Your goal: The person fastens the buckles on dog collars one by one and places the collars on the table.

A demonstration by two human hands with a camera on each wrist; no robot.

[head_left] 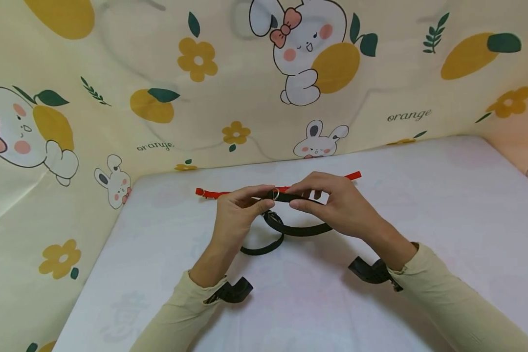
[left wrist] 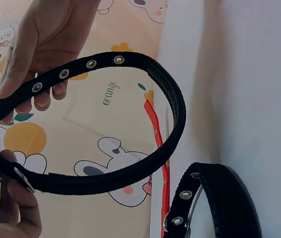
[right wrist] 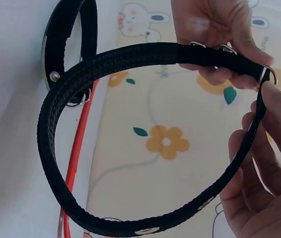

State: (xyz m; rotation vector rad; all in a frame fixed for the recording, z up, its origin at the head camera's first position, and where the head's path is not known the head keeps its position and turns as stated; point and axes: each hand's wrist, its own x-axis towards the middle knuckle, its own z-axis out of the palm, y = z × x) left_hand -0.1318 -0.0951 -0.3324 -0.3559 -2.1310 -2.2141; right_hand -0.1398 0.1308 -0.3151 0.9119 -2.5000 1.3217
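Observation:
A black collar (head_left: 286,197) with metal eyelets is held up in a loop between both hands. My left hand (head_left: 237,210) pinches its buckle end, where metal loops (left wrist: 24,179) show. My right hand (head_left: 339,203) grips the eyelet strap (left wrist: 78,68) close beside it, thumb and fingers on either side. In the right wrist view, the strap meets a metal ring (right wrist: 271,75) between the two hands' fingertips. The held loop hangs below the hands, curving away from the fingers. A second black collar (head_left: 261,251), also with eyelets (left wrist: 185,195), stands on the table under the left hand.
A red collar (head_left: 209,194) lies stretched out along the back of the white table (head_left: 158,274), partly behind the hands. Behind it rises a cream cloth backdrop (head_left: 264,112) printed with rabbits and oranges. Black bands (head_left: 233,291) sit at both sleeve cuffs.

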